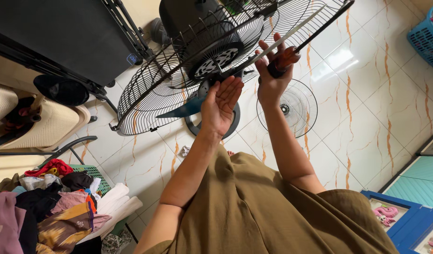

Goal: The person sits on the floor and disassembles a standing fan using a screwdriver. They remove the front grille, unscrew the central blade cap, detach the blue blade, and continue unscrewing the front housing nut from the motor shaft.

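Your biggest worry is the grille (179, 75): this wide black wire guard hangs tilted in the air above the floor, and your left hand (221, 106) lies flat and open beneath its hub, fingers (233, 91) spread, gripping nothing. If that palm is all that props it, I judge the grille could tip or slide off and drop onto the tile.

Your right hand (272, 77) is closed around the brown handle of a screwdriver (291, 54), just right of the hub, with its long shaft running up across the wires. A slip there could drive the tip through the mesh or toward your open left palm, which sits close beside it.

Below the grille, a teal blade (186, 108) pokes out and a smaller guard (288, 107) lies flat on the floor; a falling grille would likely land on them.

The floor (366, 117) is glossy white tile with orange veining, so dropped parts may skid. Left of the grille stand a dark rack (61, 42) and a heap of clothes (52, 207); far right, a blue basket (425, 37).
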`<state>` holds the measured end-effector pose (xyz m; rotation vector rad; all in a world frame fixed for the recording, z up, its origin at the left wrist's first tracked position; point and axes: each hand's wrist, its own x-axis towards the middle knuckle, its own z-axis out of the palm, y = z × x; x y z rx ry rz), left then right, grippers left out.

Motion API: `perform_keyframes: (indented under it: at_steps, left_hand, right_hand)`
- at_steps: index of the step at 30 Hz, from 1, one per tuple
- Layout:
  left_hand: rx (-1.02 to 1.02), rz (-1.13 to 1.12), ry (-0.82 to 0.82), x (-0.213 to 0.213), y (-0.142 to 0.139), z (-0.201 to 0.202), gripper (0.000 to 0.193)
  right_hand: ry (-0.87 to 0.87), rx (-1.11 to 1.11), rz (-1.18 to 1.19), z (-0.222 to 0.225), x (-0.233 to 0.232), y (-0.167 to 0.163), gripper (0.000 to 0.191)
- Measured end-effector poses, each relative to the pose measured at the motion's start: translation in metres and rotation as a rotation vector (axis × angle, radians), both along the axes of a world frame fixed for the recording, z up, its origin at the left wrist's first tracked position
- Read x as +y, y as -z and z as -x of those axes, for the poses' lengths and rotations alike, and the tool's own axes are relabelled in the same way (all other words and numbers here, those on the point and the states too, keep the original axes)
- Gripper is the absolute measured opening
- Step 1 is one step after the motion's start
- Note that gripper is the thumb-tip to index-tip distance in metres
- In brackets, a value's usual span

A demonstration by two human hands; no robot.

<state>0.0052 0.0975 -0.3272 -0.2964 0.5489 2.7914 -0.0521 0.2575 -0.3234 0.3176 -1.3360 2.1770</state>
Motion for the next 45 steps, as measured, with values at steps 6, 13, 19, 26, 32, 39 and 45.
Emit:
perform_keyframes:
  at_steps: [6, 13, 19, 26, 32, 39, 45]
  left_hand:
    - [0.037, 0.219, 0.081, -0.022, 0.026, -0.007, 0.038]
    - [-0.129, -0.049, 0.225, -0.031, 0.005, -0.023, 0.034]
    - [0.13, 0.071, -0.063, -0.021, -0.017, -0.028, 0.039]
    - [0.339, 0.855, -0.298, 0.004, -0.046, 0.0, 0.056]
    - [0.477, 0.825, -0.404, 0.015, -0.02, 0.009, 0.027]
    - [0.46, 0.865, -0.353, 0.009, -0.014, 0.008, 0.033]
    - [0.47, 0.823, -0.314, 0.008, -0.021, 0.003, 0.033]
  right_hand:
    - [0.034, 0.108, -0.151, -0.004, -0.014, -0.02, 0.067]
    - [0.032, 0.17, -0.268, -0.005, -0.019, -0.031, 0.077]
    - [0.033, 0.155, -0.305, -0.002, -0.016, -0.041, 0.072]
    - [0.104, 0.183, -0.568, -0.018, -0.012, -0.065, 0.061]
    - [0.133, -0.02, -0.578, -0.074, 0.014, -0.049, 0.064]
    - [-0.106, -0.439, -0.563, -0.149, 0.06, -0.018, 0.044]
    - [0.006, -0.497, -0.741, -0.159, 0.049, -0.005, 0.046]
